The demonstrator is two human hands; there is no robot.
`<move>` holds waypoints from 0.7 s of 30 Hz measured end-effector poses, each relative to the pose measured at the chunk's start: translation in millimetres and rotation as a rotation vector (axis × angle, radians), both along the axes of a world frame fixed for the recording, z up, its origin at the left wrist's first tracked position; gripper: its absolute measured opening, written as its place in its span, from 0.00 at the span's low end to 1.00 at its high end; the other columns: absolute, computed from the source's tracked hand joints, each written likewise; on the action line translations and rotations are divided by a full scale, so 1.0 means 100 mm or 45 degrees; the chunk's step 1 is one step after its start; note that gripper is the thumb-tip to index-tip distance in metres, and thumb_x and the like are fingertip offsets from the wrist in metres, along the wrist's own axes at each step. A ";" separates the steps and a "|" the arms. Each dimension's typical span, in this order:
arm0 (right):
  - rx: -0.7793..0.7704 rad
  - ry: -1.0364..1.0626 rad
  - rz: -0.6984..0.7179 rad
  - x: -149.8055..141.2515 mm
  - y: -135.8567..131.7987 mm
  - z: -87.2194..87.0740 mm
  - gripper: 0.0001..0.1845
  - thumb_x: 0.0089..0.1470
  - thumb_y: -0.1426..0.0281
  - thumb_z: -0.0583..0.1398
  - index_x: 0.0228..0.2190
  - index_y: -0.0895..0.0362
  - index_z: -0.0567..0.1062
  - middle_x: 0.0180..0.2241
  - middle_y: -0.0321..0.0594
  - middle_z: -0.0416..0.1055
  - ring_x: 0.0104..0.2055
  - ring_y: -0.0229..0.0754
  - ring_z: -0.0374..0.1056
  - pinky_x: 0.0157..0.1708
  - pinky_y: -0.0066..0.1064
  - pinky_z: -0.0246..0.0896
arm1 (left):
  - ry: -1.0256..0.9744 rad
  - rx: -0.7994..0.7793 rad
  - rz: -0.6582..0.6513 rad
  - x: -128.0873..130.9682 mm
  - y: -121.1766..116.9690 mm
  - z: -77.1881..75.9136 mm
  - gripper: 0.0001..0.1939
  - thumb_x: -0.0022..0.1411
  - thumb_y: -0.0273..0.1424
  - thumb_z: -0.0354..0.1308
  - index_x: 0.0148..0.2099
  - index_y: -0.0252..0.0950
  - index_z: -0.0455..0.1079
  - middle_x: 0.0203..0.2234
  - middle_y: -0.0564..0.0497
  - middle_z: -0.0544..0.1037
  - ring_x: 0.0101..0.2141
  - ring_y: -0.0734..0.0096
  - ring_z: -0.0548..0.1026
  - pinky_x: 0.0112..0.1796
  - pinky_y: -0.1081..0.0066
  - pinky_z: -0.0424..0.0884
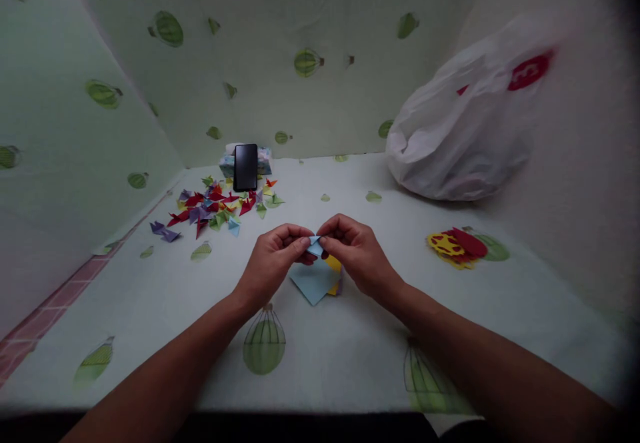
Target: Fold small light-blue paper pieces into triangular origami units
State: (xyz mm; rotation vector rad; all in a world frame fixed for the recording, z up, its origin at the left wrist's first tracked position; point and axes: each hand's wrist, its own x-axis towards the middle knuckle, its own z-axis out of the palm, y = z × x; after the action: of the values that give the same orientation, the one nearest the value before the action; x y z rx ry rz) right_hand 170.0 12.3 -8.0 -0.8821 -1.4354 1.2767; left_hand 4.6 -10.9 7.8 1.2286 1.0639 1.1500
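Note:
A small folded piece of light blue paper [315,248] is held up between my two hands. My left hand [277,253] pinches its left side between thumb and fingers. On the opposite side, my right hand [356,250] grips it the same way, thumb in front. Just below the hands, a stack of square paper sheets lies on the table; a light blue sheet [313,284] is on top, and a yellow sheet [334,288] sticks out at the right with a purple edge under it. Fingers partly hide the folded paper.
Many small folded paper figures [215,208] in several colours are heaped at the back left. Behind them a dark phone [245,167] leans on a tissue pack [265,162]. A white plastic bag [460,136] stands back right. Red and yellow paper cut-outs [456,246] lie right.

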 end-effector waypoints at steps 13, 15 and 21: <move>0.066 -0.058 -0.013 0.01 -0.03 0.03 0.02 0.47 0.72 0.61 0.27 0.57 0.73 0.22 0.31 0.67 0.25 0.35 0.61 0.28 0.29 0.56 | 0.011 -0.079 0.025 0.00 0.00 0.01 0.09 0.54 0.32 0.67 0.37 0.32 0.76 0.26 0.52 0.79 0.25 0.74 0.78 0.32 0.73 0.76; 0.091 -0.045 0.004 0.01 -0.03 0.03 0.03 0.48 0.73 0.60 0.28 0.57 0.75 0.23 0.31 0.68 0.26 0.34 0.60 0.28 0.29 0.56 | -0.060 -0.155 0.012 0.00 0.01 0.01 0.10 0.53 0.31 0.68 0.36 0.32 0.76 0.25 0.53 0.79 0.25 0.74 0.78 0.32 0.73 0.76; 0.188 -0.105 0.001 0.03 -0.02 0.02 0.07 0.50 0.74 0.59 0.28 0.56 0.78 0.26 0.34 0.73 0.30 0.37 0.65 0.32 0.30 0.60 | -0.242 -0.326 0.012 0.00 0.02 0.01 0.09 0.51 0.28 0.67 0.36 0.31 0.76 0.24 0.51 0.79 0.25 0.73 0.78 0.31 0.73 0.76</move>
State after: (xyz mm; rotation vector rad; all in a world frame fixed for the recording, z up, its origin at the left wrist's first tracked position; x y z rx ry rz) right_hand 172.9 10.1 -5.6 -0.8432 -1.5737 1.1297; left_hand 4.2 -8.9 9.2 0.8975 1.0372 1.0771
